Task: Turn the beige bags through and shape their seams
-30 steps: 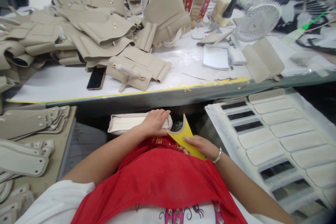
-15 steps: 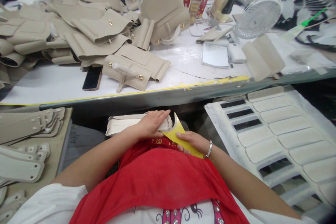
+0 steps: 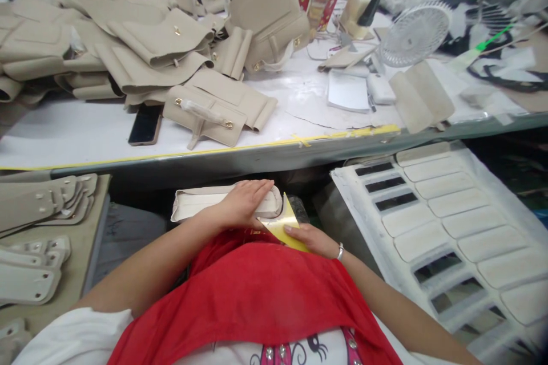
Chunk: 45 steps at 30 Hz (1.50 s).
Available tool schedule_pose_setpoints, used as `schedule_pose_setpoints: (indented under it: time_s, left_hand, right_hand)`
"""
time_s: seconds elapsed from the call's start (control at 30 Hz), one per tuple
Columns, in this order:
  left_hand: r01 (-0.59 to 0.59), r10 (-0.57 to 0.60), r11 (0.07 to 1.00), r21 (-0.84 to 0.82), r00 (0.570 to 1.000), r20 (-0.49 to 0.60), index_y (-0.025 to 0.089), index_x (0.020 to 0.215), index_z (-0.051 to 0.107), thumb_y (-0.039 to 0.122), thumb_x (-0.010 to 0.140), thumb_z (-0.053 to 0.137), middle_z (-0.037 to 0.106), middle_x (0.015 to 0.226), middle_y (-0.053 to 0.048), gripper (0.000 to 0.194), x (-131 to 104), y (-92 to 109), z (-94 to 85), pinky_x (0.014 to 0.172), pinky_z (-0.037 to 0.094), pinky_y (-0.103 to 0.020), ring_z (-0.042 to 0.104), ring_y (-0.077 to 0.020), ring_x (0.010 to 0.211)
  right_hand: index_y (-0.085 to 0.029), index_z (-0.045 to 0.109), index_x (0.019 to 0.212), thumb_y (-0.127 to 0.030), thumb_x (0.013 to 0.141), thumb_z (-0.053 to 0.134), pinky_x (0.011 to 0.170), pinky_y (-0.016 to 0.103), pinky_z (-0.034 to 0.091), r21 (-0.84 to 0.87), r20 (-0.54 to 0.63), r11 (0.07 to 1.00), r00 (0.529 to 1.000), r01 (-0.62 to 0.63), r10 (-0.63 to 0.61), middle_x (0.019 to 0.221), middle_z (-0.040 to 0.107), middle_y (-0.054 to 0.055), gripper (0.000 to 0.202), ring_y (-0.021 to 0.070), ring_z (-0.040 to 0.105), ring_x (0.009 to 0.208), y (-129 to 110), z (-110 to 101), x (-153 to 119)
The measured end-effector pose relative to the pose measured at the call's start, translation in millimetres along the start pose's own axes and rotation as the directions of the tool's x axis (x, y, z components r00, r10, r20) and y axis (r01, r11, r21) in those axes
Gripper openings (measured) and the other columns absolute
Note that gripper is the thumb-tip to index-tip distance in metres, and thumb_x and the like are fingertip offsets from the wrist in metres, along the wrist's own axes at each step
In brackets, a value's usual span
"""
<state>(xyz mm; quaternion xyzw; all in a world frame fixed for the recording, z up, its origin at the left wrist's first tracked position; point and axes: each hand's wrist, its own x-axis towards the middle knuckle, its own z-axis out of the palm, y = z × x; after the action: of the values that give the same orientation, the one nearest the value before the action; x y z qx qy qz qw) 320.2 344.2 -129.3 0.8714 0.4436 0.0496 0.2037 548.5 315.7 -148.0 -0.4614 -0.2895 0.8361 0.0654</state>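
A cream bag piece (image 3: 201,203) with a rounded right end lies across my lap below the table edge. My left hand (image 3: 246,201) holds it from above, fingers stretched along its top; the thumb is mostly hidden. In my right hand (image 3: 312,238) is a flat yellow template (image 3: 285,227) with a concave curved edge, the thumb pressed on its face. That curved edge sits close against the piece's rounded end; whether they touch all along I cannot tell.
Beige bag parts (image 3: 149,34) are heaped on the white table (image 3: 295,91), with a phone (image 3: 145,124) near its edge. A fan (image 3: 415,34) lies back right. Rows of cream panels (image 3: 454,205) cover a board at right. Strap-like pieces (image 3: 29,262) lie at left.
The yellow template has moved down and turned, its curve now closer around the rounded end of the bag piece. My left hand stays on the piece. The view has shifted slightly.
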Motion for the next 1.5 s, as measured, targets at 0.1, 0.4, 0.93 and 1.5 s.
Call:
schedule_pose_setpoints:
  time_s: [0.1,0.4,0.93,1.5]
  left_hand:
    - [0.017,-0.017,1.0,-0.011,1.0,0.011,0.01,0.136,0.022,0.063,0.057,0.062,0.032,0.138,-0.018,0.104,0,3,-2.0,0.1,0.024,-0.041,0.033,-0.0297,0.124]
    - [0.029,-0.05,0.994,-0.11,0.979,-0.196,0.011,0.129,0.036,0.064,0.062,0.06,0.043,0.13,-0.017,0.089,2,10,5.4,0.1,0.028,-0.043,0.039,-0.0287,0.118]
    - [0.12,-0.183,0.97,-0.21,0.932,-0.312,0.019,0.077,0.057,0.027,0.071,0.062,0.052,0.12,-0.006,0.011,4,37,27.4,0.104,0.022,-0.043,0.038,-0.022,0.119]
    - [0.071,-0.171,0.95,-0.306,0.934,-0.313,0.015,0.109,0.045,0.018,0.075,0.052,0.043,0.128,-0.014,0.035,-1,32,11.0,0.1,0.033,-0.04,0.038,-0.0207,0.121]
  right_hand:
    - [-0.01,0.062,0.085,-0.05,0.059,0.071,0.069,0.028,0.043,0.025,-0.007,0.999,1.0,0.023,-0.023,0.077,0.066,0.006,0.049,0.0155,0.059,0.068,6,2,3]
    - [-0.01,0.062,0.095,-0.049,0.065,0.067,0.081,0.033,0.044,0.057,0.045,0.998,0.999,0.025,-0.028,0.091,0.067,0.01,0.049,0.0205,0.062,0.081,1,-2,4]
    - [-0.008,0.06,0.108,-0.058,0.067,0.059,0.087,0.04,0.044,-0.276,0.026,0.952,0.991,0.132,-0.13,0.104,0.064,0.012,0.064,0.0262,0.059,0.095,-4,-17,-8]
    - [-0.011,0.06,0.104,-0.056,0.069,0.06,0.09,0.035,0.043,-0.05,0.168,0.993,0.981,0.106,-0.096,0.101,0.065,0.011,0.057,0.0232,0.06,0.096,4,-19,0]
